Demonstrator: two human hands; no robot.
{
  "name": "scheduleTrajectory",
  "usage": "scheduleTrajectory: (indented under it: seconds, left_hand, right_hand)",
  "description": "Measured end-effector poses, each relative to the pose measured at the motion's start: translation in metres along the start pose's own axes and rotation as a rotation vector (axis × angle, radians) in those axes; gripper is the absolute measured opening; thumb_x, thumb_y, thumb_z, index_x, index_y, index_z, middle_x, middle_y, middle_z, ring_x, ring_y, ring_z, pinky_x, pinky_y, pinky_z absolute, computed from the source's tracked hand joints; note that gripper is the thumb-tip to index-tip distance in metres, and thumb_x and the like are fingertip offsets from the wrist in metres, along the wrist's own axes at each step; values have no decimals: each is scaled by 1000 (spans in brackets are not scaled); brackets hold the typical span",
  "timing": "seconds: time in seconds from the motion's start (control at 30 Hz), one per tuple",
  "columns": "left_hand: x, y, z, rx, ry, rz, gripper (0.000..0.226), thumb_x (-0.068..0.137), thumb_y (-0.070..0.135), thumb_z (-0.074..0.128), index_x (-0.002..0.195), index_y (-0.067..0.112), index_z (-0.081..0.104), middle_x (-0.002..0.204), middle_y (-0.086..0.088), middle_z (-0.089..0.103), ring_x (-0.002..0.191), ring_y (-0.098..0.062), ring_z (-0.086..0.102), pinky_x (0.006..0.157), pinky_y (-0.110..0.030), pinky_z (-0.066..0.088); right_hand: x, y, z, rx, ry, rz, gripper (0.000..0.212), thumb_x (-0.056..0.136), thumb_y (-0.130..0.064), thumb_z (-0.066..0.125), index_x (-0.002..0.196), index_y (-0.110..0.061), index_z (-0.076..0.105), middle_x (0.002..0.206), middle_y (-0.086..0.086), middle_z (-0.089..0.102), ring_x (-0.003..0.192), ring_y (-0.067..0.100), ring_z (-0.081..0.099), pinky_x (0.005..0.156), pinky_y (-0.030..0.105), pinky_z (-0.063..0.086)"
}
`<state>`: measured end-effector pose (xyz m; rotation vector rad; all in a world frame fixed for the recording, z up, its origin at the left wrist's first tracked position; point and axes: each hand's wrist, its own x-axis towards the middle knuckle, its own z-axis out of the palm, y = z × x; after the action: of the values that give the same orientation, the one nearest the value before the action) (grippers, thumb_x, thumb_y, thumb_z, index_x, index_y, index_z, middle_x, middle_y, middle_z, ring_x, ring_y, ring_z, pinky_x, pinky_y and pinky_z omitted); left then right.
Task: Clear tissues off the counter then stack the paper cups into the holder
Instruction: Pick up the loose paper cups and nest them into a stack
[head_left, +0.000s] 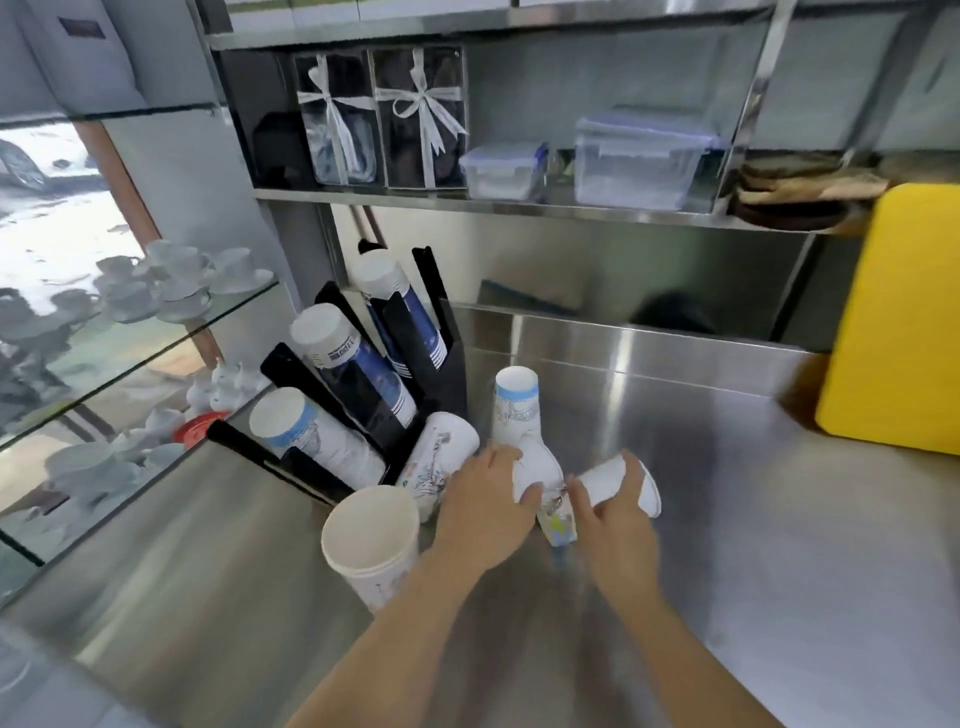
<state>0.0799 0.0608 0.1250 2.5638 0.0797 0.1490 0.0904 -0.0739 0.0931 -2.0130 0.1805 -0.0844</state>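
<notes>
Two hands work at the middle of the steel counter (727, 467): the left hand (488, 506) is wrapped around the lower part of a tall stack of paper cups (519, 415) lying tilted with its open end pointing toward the back edge, and the right hand (615, 514) is closed on a single small white cup (631, 480) just beside that stack, touching or nearly so. A black cup holder (441, 364) stands at the left back of the counter, three slanted slots already loaded with cup stacks; another printed stack (441, 457) leans against its base and a wide open cup (371, 540) sits nearer the front left. No tissues show on the counter, so that part looks done. Cups are light, thin-walled, easy to crush and a bit slick on the print, so hold around the body with a soft wrap, not at the rim; a long stack will flex or slide apart unless supported low and mid. Counter is smooth, reflective, slippery, so lying cups can roll. A yellow bin (898, 322) sits at the right edge, plastic boxes (639, 161) on the shelf above, glass shelves of white teacups (171, 286) to the left. Frame is motion-blurred around the hands.
</notes>
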Motion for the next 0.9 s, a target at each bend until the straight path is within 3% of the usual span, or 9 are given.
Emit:
scheduleTrajectory:
  seconds: [0.13,0.2,0.3,0.4,0.53,0.63,0.73,0.83,0.9]
  left_hand:
    - [18,14,41,1,-203,-16,47,92,34,48,134,14,39,136,-9,45,127,-27,38,106,-38,32]
    - [25,19,56,-12,-277,-33,50,93,33,46,137,14,35,140,-9,42,129,-26,36,108,-39,31]
    - [35,22,72,2,-333,-72,55,93,37,45,141,15,30,143,-8,39,131,-27,35,110,-38,29]
    - [41,24,83,-3,-328,-133,48,90,41,47,130,14,42,131,-8,47,122,-28,44,102,-36,35]
    - [40,26,90,-330,-384,-276,55,80,51,56,120,15,47,120,-1,52,108,-17,53,93,-33,44]
    - [44,27,86,-475,-364,-270,75,68,57,61,129,18,41,128,2,55,112,-15,56,99,-40,47]
    - [48,32,68,-637,-343,-237,100,65,49,73,143,40,10,139,1,48,119,-16,55,102,-39,46]
    - [52,33,42,-659,-287,-87,111,73,23,76,141,48,-7,131,-2,52,113,-15,58,94,-31,50]
    - [50,36,17,-620,-221,17,108,73,20,77,136,57,-3,127,7,51,111,-11,57,95,-33,50]
  right_hand:
    - [20,28,-22,-15,45,157,78,86,-54,50,145,-30,4,132,13,55,112,37,56,90,42,40]
    - [30,42,-27,-22,9,215,84,84,-58,49,146,-32,-2,139,12,51,119,37,53,99,46,38]
    - [42,56,-30,47,-39,278,76,81,-58,54,140,-35,13,129,6,54,108,33,54,95,51,47]
    - [52,63,-27,144,-73,288,50,79,-53,61,112,-27,33,107,-1,54,96,26,54,85,54,53]
    - [60,65,-23,268,-70,294,55,76,-46,67,113,-21,34,102,-1,58,93,24,61,83,53,55]
    - [66,57,-25,357,-79,205,51,79,-33,70,112,-19,34,105,4,58,90,19,62,83,48,55]
    - [71,40,-33,396,-109,27,46,81,-20,70,109,-31,36,110,-2,57,96,12,59,86,43,53]
    - [68,16,-42,436,-185,-179,59,75,-13,74,105,-48,36,112,-18,53,100,-2,58,83,24,52]
    - [64,-1,-45,454,-234,-295,65,69,-10,73,109,-45,35,117,-19,50,102,-9,56,80,14,51]
